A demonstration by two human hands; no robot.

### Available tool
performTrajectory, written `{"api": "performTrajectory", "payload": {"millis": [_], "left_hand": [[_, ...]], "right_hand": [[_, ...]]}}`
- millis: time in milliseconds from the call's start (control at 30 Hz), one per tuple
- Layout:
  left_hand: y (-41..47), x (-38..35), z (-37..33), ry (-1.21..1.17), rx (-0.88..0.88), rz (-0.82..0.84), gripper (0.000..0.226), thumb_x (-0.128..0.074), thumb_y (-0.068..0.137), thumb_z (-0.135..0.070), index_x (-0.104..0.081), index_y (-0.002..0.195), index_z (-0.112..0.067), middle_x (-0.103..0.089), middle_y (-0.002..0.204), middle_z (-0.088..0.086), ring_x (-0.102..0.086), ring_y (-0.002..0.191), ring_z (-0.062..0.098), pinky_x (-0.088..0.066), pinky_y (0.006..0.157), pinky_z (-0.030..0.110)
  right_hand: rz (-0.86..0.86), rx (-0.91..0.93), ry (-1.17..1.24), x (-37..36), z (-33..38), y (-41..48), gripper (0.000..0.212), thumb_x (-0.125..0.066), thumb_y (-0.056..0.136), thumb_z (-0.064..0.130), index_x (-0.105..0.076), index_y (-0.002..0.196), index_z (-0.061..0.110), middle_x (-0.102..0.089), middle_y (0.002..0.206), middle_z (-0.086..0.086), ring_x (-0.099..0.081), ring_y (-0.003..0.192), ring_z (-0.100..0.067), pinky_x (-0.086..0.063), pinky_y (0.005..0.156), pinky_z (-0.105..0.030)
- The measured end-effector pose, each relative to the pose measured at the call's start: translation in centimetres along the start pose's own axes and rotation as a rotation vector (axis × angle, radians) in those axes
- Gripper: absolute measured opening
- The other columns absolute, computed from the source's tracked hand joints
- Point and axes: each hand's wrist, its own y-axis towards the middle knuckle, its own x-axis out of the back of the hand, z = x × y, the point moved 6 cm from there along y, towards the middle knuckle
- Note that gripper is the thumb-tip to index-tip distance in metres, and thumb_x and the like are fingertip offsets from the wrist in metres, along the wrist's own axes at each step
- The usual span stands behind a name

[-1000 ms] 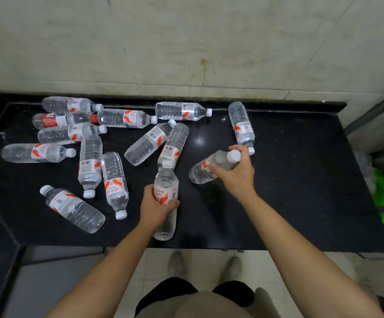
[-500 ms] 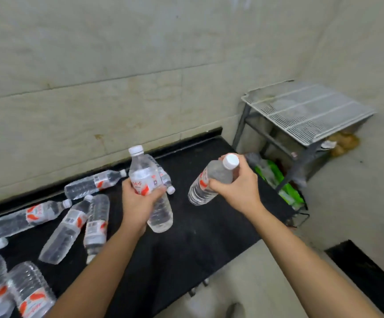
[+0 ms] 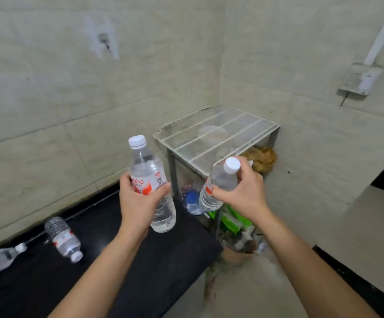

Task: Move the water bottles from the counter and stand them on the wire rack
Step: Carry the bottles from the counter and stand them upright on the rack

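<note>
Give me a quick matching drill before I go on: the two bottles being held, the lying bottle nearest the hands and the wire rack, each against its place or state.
Things
1. left bottle, in the left hand
2. right bottle, in the right hand
3. lying bottle
4. wire rack

Places or states
A. on its side on the black counter
B. stands in the wall corner, past the counter's end
C. held near upright, cap on top
D. held tilted, cap up and to the right

Pairs: 1-C, 2-D, 3-A, 4-B
</note>
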Motion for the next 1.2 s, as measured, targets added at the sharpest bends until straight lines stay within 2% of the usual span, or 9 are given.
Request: {"api": "performTrajectory", "payload": {"millis": [100, 267, 400, 533, 767, 900, 1000, 1133, 1200], "left_hand": [[0.6, -8.4, -1.4, -0.019, -0.023, 0.029, 0.07, -0.092, 0.065, -0.008, -0.052, 0.122, -0.014, -0.071, 0.112, 0.006, -0.072, 0.098, 0.024, -0.059, 0.09, 0.05], [2.1, -16.8, -4.2, -0.045, -0.07, 0.027, 0.068, -0.091, 0.066, -0.005, -0.051, 0.119, -0.015, -0.071, 0.111, 0.007, -0.072, 0.099, 0.024, -0.059, 0.089, 0.048], [5.3, -20.7, -5.3, -0.034, -0.114, 0.027, 0.063, -0.091, 0.067, -0.006, -0.051, 0.112, -0.023, -0.071, 0.108, 0.004, -0.072, 0.096, 0.021, -0.06, 0.089, 0.046], [10.4, -23.1, -5.1, -0.003, -0.15, -0.006, 0.074, -0.094, 0.06, -0.022, -0.05, 0.119, -0.023, -0.07, 0.112, 0.005, -0.071, 0.101, 0.022, -0.058, 0.091, 0.048], [21.2, -27.9, -1.5, 0.013, -0.168, -0.11, 0.073, -0.093, 0.068, -0.018, -0.045, 0.123, -0.02, -0.063, 0.119, 0.006, -0.066, 0.107, 0.022, -0.055, 0.098, 0.05], [26.6, -29.9, -0.8, -0.001, -0.135, -0.175, 0.073, -0.091, 0.071, -0.023, -0.043, 0.125, -0.021, -0.06, 0.121, 0.003, -0.063, 0.106, 0.017, -0.054, 0.096, 0.042], [28.8, -31.2, -0.3, 0.001, -0.139, -0.188, 0.073, -0.09, 0.072, -0.025, -0.043, 0.128, -0.021, -0.059, 0.114, -0.008, -0.06, 0.101, 0.002, -0.051, 0.088, 0.026], [29.5, -33.2, 2.4, 0.046, -0.106, -0.123, 0.081, -0.09, 0.065, -0.035, -0.046, 0.132, -0.023, -0.062, 0.119, -0.007, -0.063, 0.107, 0.007, -0.053, 0.098, 0.039], [29.4, -34.0, 3.4, 0.061, -0.103, -0.111, 0.088, -0.088, 0.062, -0.043, -0.045, 0.136, -0.024, -0.063, 0.122, -0.007, -0.064, 0.109, 0.006, -0.053, 0.099, 0.038]], "right_hand": [[0.001, 0.058, -0.059, 5.4, -3.2, 3.7, 0.061, -0.09, 0.061, 0.029, -0.052, 0.108, 0.038, -0.066, 0.096, 0.014, -0.06, 0.086, -0.005, -0.041, 0.069, -0.007], [0.04, 0.099, -0.107, 10.8, -6.9, 9.9, 0.061, -0.09, 0.063, 0.03, -0.052, 0.111, 0.035, -0.067, 0.099, 0.01, -0.06, 0.087, -0.006, -0.042, 0.066, -0.011], [0.036, 0.116, -0.094, 12.0, -9.1, 15.3, 0.064, -0.09, 0.063, 0.035, -0.05, 0.114, 0.038, -0.068, 0.099, 0.012, -0.062, 0.086, -0.007, -0.04, 0.065, -0.004], [0.032, 0.156, -0.082, 10.8, -10.6, 20.8, 0.064, -0.089, 0.064, 0.036, -0.051, 0.115, 0.036, -0.067, 0.099, 0.011, -0.063, 0.088, -0.011, -0.045, 0.071, -0.019], [0.061, 0.151, -0.014, 8.0, -12.5, 32.8, 0.062, -0.091, 0.062, 0.028, -0.059, 0.114, 0.027, -0.071, 0.098, 0.007, -0.07, 0.09, -0.017, -0.059, 0.078, -0.044], [0.141, 0.193, -0.04, 5.9, -12.1, 39.1, 0.064, -0.093, 0.059, 0.027, -0.057, 0.112, 0.026, -0.07, 0.095, 0.004, -0.068, 0.089, -0.022, -0.058, 0.076, -0.045], [0.264, 0.155, 0.012, 3.7, -13.6, 42.3, 0.073, -0.092, 0.054, 0.034, -0.057, 0.117, 0.029, -0.07, 0.103, 0.008, -0.069, 0.097, -0.019, -0.059, 0.081, -0.046], [0.508, 0.068, 0.052, 0.1, -17.2, 44.5, 0.076, -0.086, 0.052, 0.038, -0.056, 0.122, 0.033, -0.07, 0.114, 0.005, -0.07, 0.103, -0.021, -0.058, 0.087, -0.053], [0.536, 0.052, 0.108, -1.1, -17.9, 45.3, 0.071, -0.078, 0.055, 0.035, -0.053, 0.122, 0.03, -0.067, 0.112, 0.004, -0.068, 0.103, -0.024, -0.057, 0.088, -0.055]]}}
